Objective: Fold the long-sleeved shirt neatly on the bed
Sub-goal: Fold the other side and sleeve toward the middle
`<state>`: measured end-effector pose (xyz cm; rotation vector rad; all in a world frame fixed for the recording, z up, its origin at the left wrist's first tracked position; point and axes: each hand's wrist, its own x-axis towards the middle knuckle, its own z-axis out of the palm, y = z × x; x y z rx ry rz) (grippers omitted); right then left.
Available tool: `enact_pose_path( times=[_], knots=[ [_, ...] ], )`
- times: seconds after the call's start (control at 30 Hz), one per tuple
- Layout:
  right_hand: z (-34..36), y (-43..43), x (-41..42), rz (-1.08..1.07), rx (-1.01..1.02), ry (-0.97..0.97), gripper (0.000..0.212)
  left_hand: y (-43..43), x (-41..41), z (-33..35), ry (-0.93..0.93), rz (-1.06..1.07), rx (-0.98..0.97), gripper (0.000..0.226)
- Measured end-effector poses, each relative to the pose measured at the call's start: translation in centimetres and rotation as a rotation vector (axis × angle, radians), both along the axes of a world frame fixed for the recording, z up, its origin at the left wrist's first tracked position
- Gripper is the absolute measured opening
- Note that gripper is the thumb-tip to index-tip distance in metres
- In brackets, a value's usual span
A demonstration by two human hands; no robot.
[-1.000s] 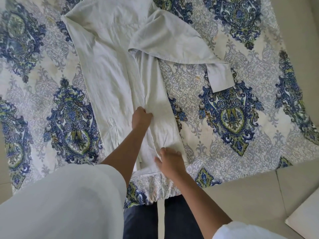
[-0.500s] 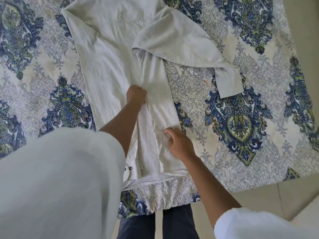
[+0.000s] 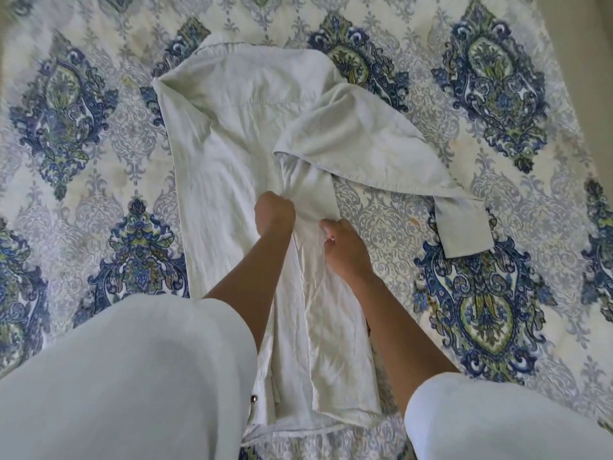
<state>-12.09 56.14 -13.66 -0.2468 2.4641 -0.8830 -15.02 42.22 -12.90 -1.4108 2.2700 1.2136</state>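
Observation:
A pale white long-sleeved shirt point(image 3: 225, 167) lies lengthwise on the patterned bed cover point(image 3: 481, 293), collar end far from me. Its right side is folded inward as a narrow strip down the middle. The right sleeve point(image 3: 371, 154) drapes out to the right, its cuff point(image 3: 464, 227) flat on the cover. My left hand point(image 3: 274, 214) is fisted on the folded edge near the shirt's middle. My right hand point(image 3: 345, 250) pinches the strip's outer edge just beside it. The lower left of the shirt is hidden by my white sleeve.
The blue, green and grey medallion bed cover spreads on all sides of the shirt. Its near edge runs under my arms point(image 3: 331, 446). A strip of plain beige surface point(image 3: 583, 61) shows at the upper right corner.
Both hands have slid up along the folded strip, away from the hem toward the shirt's middle, and now sit close together. The view has shifted farther over the bed.

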Motion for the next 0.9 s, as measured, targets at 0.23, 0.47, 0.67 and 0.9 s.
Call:
enact_pose_path(
  times=[0.23,0.47,0.67,0.9],
  knots=[
    [0.2,-2.6,-5.2,-0.037,-0.038,0.140,0.032,-0.5,0.1,-2.1,0.388,-0.812,-0.760,0.021],
    [0.2,-2.4,-9.0,-0.267,-0.079,0.165,0.026,-1.8,-2.4,-1.5,0.486,-0.813,-0.778,0.025],
    [-0.2,-1.4,-11.1,-0.066,0.280,0.509,0.031,-3.5,-8.0,-0.1,0.406,-1.058,-0.953,0.056],
    [3.0,-3.1,-21.5,-0.213,0.190,0.231,0.049,-5.0,-9.8,-0.9,0.464,-1.082,-0.757,0.058]
  ],
)
